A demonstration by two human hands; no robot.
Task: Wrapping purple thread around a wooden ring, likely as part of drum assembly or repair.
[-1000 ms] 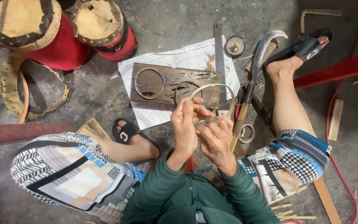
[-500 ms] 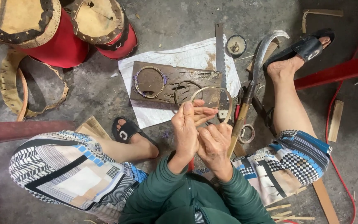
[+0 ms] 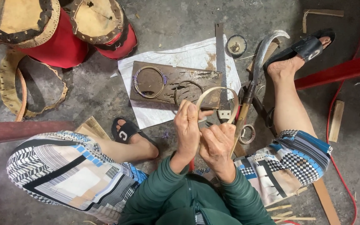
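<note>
At the centre of the frame, low down, the left hand (image 3: 188, 125) and the right hand (image 3: 218, 141) are pressed close together, both clamped on a thin bamboo strip (image 3: 213, 92) that is bent into a loop rising from the fingers toward the upper middle of the picture. The step in hand looks to be closing the hoop: the two ends of the strip seem to meet between the fingers, though the overlap itself is hidden by them, so I cannot tell whether it is already bound. Just above the loop lies a dark wooden board (image 3: 176, 83) on a white sheet (image 3: 188, 56) spread over the concrete floor (image 3: 105, 96), and on the board's left part rests a finished ring (image 3: 148, 81) with a purple tie. A hand saw (image 3: 221, 62) lies along the board's right edge, and a curved sickle (image 3: 259, 62) lies just right of that, beside the sandalled foot (image 3: 301, 54). Two red drums (image 3: 63, 33) stand in the upper left. The next move probably calls for a steady pinch on the overlap with one hand while the other frees itself to fix the joint, keeping the springy strip from opening.
</note>
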